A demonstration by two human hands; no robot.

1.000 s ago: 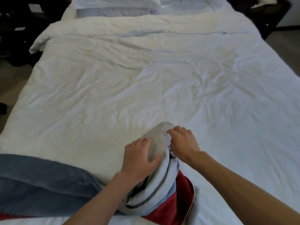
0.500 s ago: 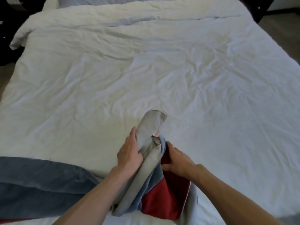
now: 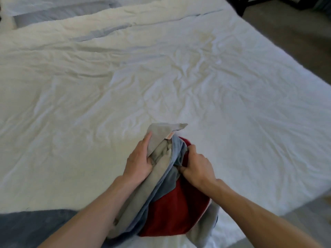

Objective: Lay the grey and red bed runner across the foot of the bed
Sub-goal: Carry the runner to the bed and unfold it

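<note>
The grey and red bed runner (image 3: 172, 208) lies bunched at the foot of the bed (image 3: 161, 83), which is covered by a wrinkled white duvet. Its spread part runs flat along the lower left edge. My left hand (image 3: 139, 160) grips the pale grey folds on the left of the bundle, a grey corner sticking up past its fingers. My right hand (image 3: 198, 169) holds the blue-grey and red layers on the right side, fingers curled into the cloth. A small pink label shows near the raised corner.
Pillows (image 3: 53, 8) lie at the head of the bed, far left. Grey floor (image 3: 295, 33) runs along the bed's right side, with dark furniture (image 3: 250, 4) at the top right corner. The bed's right corner lies close to my right forearm.
My right hand has moved from the top of the bundle down onto its right side and taken the red and blue layers. The folds have been pulled apart, showing more red. The view shifted right.
</note>
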